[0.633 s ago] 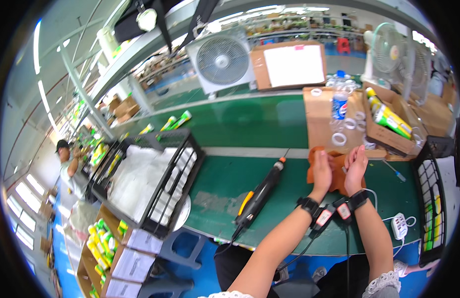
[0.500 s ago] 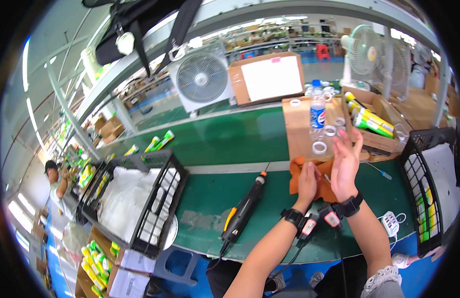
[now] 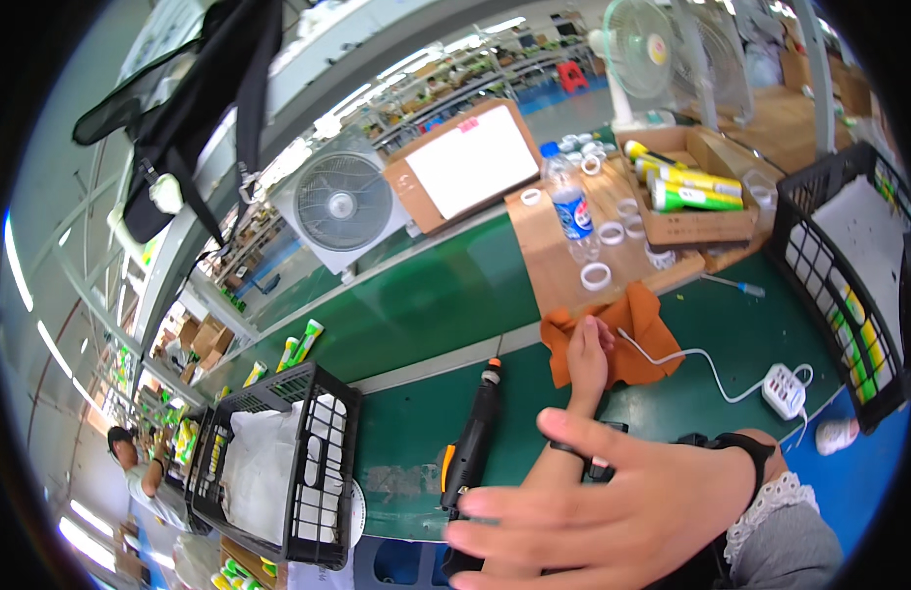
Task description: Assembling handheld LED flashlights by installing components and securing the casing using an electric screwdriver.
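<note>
An orange cloth [image 3: 640,313] lies crumpled on a green table [image 3: 416,423], the left hand [image 3: 588,356] upright over its near side, fingers together and slightly bent; whether they pinch the fabric cannot be told. The right hand [image 3: 613,506], fingers spread, crosses in front of the left forearm. A white cable [image 3: 716,374] runs from the cloth to a power strip [image 3: 786,390]. Left of the cloth lies a black power tool [image 3: 470,433]; beyond it stand a bottle [image 3: 575,216], white rings [image 3: 595,265] and a box [image 3: 696,230] of tubes [image 3: 699,197].
</note>
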The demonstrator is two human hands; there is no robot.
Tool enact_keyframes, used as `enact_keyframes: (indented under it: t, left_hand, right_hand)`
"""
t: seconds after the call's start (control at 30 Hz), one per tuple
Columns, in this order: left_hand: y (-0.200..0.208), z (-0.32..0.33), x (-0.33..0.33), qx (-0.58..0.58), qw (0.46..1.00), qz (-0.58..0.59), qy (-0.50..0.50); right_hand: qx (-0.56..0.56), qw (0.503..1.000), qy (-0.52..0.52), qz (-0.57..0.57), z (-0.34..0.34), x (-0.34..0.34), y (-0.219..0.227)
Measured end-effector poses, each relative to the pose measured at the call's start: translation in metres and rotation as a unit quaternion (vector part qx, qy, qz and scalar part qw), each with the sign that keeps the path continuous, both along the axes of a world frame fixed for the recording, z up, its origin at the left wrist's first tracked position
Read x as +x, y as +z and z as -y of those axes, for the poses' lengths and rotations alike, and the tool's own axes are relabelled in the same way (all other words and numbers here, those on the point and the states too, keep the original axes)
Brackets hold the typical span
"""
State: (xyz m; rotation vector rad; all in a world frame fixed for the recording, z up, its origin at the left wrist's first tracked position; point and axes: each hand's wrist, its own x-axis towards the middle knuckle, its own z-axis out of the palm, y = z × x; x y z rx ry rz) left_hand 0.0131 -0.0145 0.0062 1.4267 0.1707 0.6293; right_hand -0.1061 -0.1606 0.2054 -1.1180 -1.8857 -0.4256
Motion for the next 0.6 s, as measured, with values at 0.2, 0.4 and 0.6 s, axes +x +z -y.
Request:
enact_keyframes:
  t: [0.2,0.4,0.6]
  left_hand:
    - [0.003,-0.003,0.002,0.019,0.999,0.011,-0.024]
    - [0.007,-0.007,-0.002,0.045,0.999,-0.022,-0.018]
    - [0.004,0.001,-0.002,0.049,0.998,-0.031,-0.020]
  right_hand:
    - [0.188,0.963,-0.134,0.143,-0.022,-0.018,-0.028]
    - [0.133,0.914,-0.256,0.286,0.010,-0.006,-0.008]
    - [0.165,0.893,-0.243,0.341,-0.004,-0.005,-0.012]
